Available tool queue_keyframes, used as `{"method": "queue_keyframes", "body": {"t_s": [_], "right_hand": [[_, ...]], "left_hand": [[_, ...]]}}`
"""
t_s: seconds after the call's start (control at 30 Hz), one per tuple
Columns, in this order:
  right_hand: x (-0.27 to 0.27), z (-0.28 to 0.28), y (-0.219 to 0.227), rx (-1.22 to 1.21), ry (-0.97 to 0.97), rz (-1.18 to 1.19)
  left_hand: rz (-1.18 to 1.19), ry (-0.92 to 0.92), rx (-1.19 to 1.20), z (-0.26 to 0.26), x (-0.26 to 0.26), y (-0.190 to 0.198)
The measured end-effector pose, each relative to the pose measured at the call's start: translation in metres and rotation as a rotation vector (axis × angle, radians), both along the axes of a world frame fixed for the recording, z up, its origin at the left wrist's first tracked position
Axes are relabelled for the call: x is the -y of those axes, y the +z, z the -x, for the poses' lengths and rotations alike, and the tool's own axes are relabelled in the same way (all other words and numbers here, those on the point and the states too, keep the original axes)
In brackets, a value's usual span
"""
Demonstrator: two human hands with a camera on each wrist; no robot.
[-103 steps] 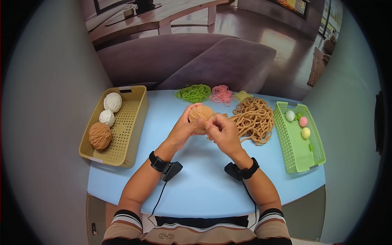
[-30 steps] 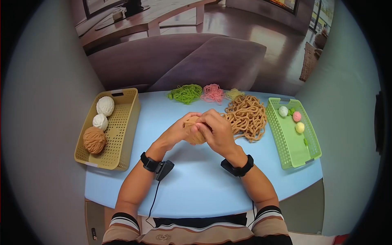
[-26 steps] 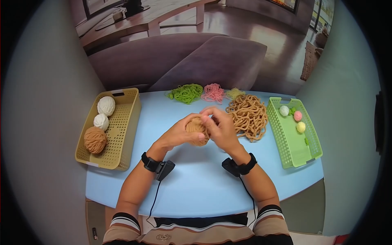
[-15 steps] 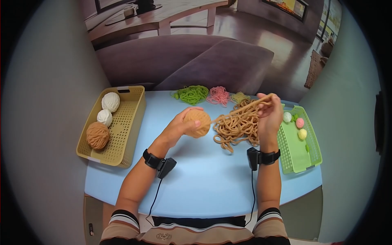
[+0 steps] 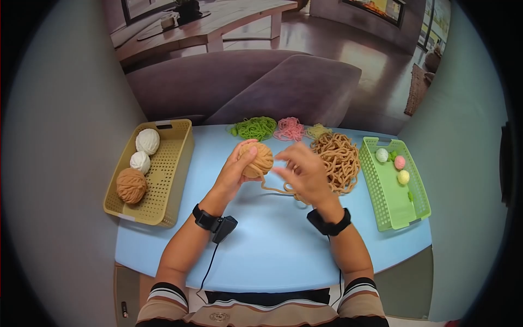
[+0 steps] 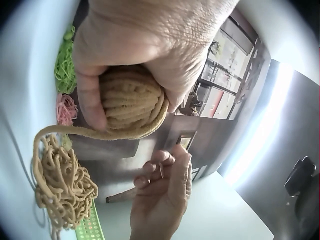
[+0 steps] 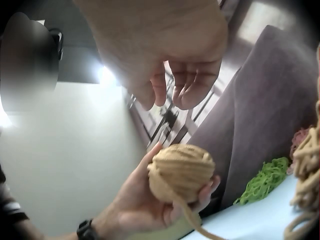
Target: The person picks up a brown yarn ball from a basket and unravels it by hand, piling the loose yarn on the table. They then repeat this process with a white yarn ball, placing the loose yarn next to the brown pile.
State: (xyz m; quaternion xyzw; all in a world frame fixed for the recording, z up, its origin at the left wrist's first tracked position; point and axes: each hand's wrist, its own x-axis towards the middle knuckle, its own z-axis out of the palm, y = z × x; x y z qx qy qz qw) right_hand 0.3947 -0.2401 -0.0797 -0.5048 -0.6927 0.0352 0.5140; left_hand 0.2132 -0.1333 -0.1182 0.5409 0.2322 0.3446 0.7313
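A light brown ball of yarn point(image 5: 260, 159) sits in my left hand point(image 5: 234, 173), whose fingers and thumb curl round it above the blue table. From the ball's underside a thick strand point(image 6: 67, 131) hangs in a loop and runs to the tangled brown yarn pile point(image 5: 339, 162) at the right. My right hand point(image 5: 309, 175), slightly blurred, is beside the ball with its fingers loosely bent. A gap shows between its fingertips and the ball point(image 7: 182, 170) in the right wrist view, and nothing is between finger and thumb.
Left stands a tan basket point(image 5: 177, 169) with two white balls and a darker brown ball point(image 5: 131, 186). Green yarn point(image 5: 257, 128), pink yarn point(image 5: 289, 128) and pale yellow yarn point(image 5: 318, 131) lie along the back. A green basket point(image 5: 400, 212) with small balls is right.
Half a second ago my right hand held the strand stretched out to the right. It has let go and come back beside the ball; the strand now hangs slack. My left hand has turned the ball.
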Motion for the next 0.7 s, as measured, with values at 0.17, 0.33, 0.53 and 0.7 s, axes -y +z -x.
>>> {"method": "queue_keyframes", "body": {"t_s": [0.17,0.33,0.53,0.7], "right_hand": [[0.003,0.031,-0.014,0.225,-0.116,-0.002],[0.000,0.030,-0.024,0.202,-0.174,-0.017],[0.002,0.022,-0.019,-0.338,0.072,0.277],[0.001,0.006,-0.012,-0.687,0.171,0.293]], "left_hand": [[0.034,-0.018,0.026,-0.002,0.004,0.002],[0.018,-0.066,0.058,-0.002,0.008,0.003],[-0.116,-0.204,0.015,0.001,0.002,-0.003],[-0.191,-0.277,-0.094,-0.003,0.005,-0.004]]}}
